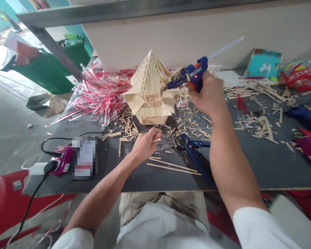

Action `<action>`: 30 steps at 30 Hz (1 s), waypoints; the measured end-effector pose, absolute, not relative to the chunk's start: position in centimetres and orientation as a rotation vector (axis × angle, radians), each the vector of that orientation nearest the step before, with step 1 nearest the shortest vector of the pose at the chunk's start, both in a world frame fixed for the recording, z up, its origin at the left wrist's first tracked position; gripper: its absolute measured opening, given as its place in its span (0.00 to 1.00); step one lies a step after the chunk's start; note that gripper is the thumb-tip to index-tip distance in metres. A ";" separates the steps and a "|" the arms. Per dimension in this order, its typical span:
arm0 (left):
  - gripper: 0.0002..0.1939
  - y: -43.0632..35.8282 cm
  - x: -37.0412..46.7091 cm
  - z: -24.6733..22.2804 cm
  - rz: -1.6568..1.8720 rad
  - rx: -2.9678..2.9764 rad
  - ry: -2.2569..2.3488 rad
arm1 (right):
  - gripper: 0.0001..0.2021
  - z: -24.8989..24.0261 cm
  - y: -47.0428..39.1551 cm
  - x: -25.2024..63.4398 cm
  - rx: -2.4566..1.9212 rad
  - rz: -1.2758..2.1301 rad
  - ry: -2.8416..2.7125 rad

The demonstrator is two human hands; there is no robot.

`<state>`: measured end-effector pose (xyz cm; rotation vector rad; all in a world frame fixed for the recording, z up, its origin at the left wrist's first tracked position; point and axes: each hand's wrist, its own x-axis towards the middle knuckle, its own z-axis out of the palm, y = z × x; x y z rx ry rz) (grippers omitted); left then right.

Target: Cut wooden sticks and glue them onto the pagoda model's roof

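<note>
A pointed lantern-like model [150,81] built of thin wooden sticks stands upright at the middle of the table. My right hand [209,95] grips a blue hot glue gun [198,73], its small red light lit and a clear glue stick [226,47] jutting from its back. The gun's nozzle points left at the model's right side; whether it touches cannot be made out. In front of the model, my left hand [145,143] is closed, with a short wooden stick [157,140] pinched at its fingertips. Blue-handled cutters [194,152] and long wooden sticks [173,168] lie nearby.
Red-and-clear plastic wrappers [101,93] heap up left of the model. Cut stick pieces [129,126] litter the dark table [248,162]. A phone [85,157] lies beside a purple power strip [63,159] with cables. A turquoise box [264,64] stands back right.
</note>
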<state>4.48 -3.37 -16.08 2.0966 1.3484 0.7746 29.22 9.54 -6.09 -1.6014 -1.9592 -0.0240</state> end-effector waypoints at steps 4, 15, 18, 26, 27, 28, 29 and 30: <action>0.20 -3.4 4.4 -16.0 0.766 2.108 1.369 | 0.25 -6.2 9.6 29.4 -1.574 0.002 -1.959; 0.19 -3.3 4.2 -15.8 0.772 2.120 1.397 | 0.24 -6.4 9.9 29.4 -1.580 0.000 -1.935; 0.19 -3.3 4.2 -15.8 0.782 2.087 1.359 | 0.24 -6.3 9.8 29.3 -1.592 0.006 -1.929; 0.20 -3.1 4.3 -15.6 0.831 1.996 1.377 | 0.23 -6.0 9.2 29.3 -1.557 0.047 -1.897; 0.16 -3.1 4.3 -15.6 0.852 1.988 1.373 | 0.24 -5.8 9.1 29.4 -1.561 0.051 -1.899; 0.11 -3.0 4.3 -15.5 0.877 1.993 1.362 | 0.24 -5.6 9.0 29.6 -1.574 0.054 -1.898; 0.09 -3.0 4.4 -15.5 0.910 2.004 1.344 | 0.24 -5.4 8.9 29.9 -1.594 0.059 -1.894; 0.08 -2.9 4.4 -15.5 0.952 2.017 1.317 | 0.24 -5.2 8.8 30.3 -1.622 0.066 -1.887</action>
